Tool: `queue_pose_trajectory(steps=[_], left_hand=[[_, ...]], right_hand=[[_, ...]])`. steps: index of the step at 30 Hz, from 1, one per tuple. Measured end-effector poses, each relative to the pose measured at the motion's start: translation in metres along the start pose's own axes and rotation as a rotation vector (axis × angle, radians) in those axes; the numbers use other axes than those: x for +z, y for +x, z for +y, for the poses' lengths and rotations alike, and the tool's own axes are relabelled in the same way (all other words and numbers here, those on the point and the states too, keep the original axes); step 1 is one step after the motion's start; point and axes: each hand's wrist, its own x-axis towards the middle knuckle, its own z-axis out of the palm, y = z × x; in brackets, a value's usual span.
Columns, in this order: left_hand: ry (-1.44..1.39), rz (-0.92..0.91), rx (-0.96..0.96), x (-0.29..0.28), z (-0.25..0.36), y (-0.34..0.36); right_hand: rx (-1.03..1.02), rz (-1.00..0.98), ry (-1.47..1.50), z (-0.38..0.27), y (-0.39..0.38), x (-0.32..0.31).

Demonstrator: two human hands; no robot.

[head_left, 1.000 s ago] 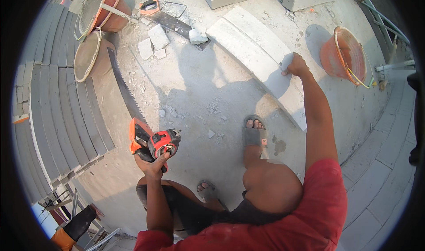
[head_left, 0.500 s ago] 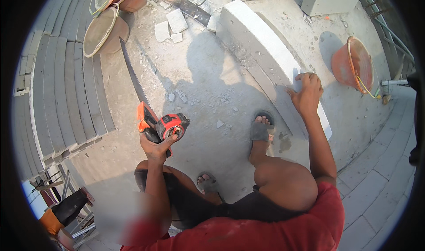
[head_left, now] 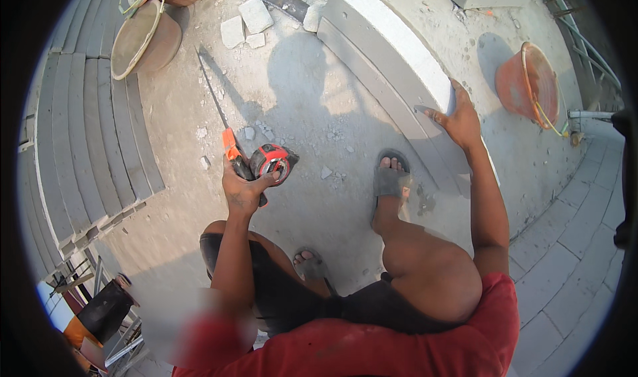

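Note:
My left hand (head_left: pixel 242 189) is closed around a handsaw (head_left: pixel 232 143) with an orange and black handle, and also holds a red and black tape measure (head_left: pixel 274 163). The saw's long toothed blade points away from me, its thin edge showing. On the right, a long pale concrete block (head_left: pixel 399 41) lies lengthwise on top of a similar grey slab (head_left: pixel 379 98). My right hand (head_left: pixel 460 121) grips the block near its closer end, thumb across the near side and fingers over the far edge. Part of that end is hidden by my hand and forearm.
Orange-brown buckets stand at the right (head_left: pixel 528 88) and far left (head_left: pixel 147 44). Broken block pieces (head_left: pixel 247 21) and crumbs litter the floor ahead. Stacked grey blocks (head_left: pixel 86 137) line the left side. My sandalled feet (head_left: pixel 392 174) are beside the slab. Another person (head_left: pixel 100 320) shows at lower left.
My left hand has moved slightly up and right, turning the saw blade more edge-on. My right hand's fingers have stretched out along the block. The whole view has shifted a little.

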Motion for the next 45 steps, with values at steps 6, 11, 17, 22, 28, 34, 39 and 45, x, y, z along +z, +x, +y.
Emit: queue_pose_trajectory(steps=[6,11,17,22,28,34,39,45], left_hand=[[0.206,0.059,-0.054,-0.001,-0.002,-0.005],[0.202,0.08,0.002,-0.003,-0.001,-0.007],[0.299,0.073,-0.071,-0.009,-0.008,-0.007],[0.332,0.102,-0.017,-0.013,-0.017,-0.009],[0.447,0.102,-0.098,-0.001,-0.007,-0.003],[0.352,0.061,-0.217,0.015,0.002,0.001],[0.48,0.038,-0.184,0.02,-0.01,0.011],[0.435,-0.011,-0.182,0.022,-0.018,0.007]], right_hand=[[0.08,-0.135,0.198,0.034,0.04,-0.013],[0.106,-0.242,0.173,0.06,0.077,-0.012],[0.154,-0.303,0.29,0.098,0.111,0.002],[0.27,-0.376,0.441,0.119,0.128,0.012],[0.311,-0.273,0.374,0.148,0.136,0.042],[0.316,-0.18,0.204,0.136,0.119,0.054],[0.118,0.04,-0.185,0.056,0.06,0.073],[-0.095,0.36,-0.07,0.007,0.023,0.114]])
